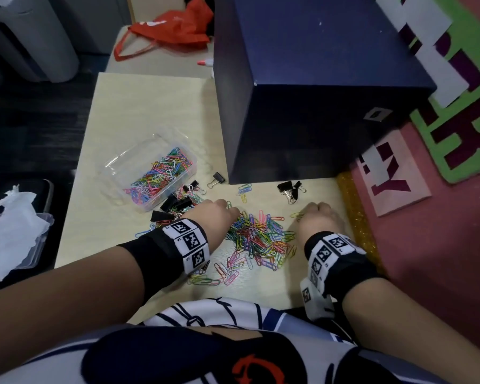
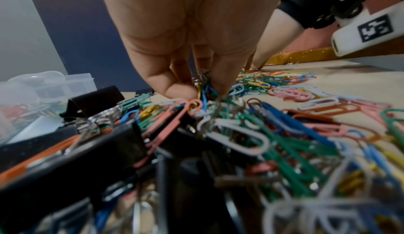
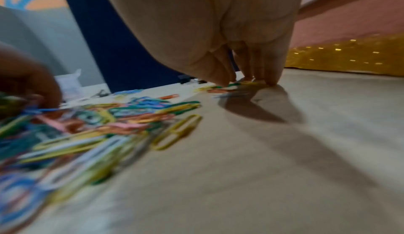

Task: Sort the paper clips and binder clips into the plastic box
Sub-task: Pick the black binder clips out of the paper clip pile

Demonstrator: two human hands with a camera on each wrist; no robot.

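Note:
A clear plastic box [image 1: 114,173] at the table's left holds several coloured paper clips. A loose pile of paper clips [image 1: 261,239] lies between my hands. Black binder clips [image 1: 175,203] lie beside the box, with more binder clips [image 1: 290,189] by the blue box. My left hand [image 1: 227,210] is at the pile's far left edge. In the left wrist view this left hand [image 2: 203,89] pinches a bunch of clips with thumb and fingers. My right hand [image 1: 308,214] is at the pile's far right. There, fingertips [image 3: 271,80] and thumb close on a few clips [image 3: 231,84] lying on the table.
A large dark blue box [image 1: 316,92] stands at the back right, close behind both hands. A gold glitter strip [image 1: 355,212] and a pink board edge the table on the right. White tissue [image 1: 11,231] lies on a container off the left edge. A red bag [image 1: 172,26] lies far back.

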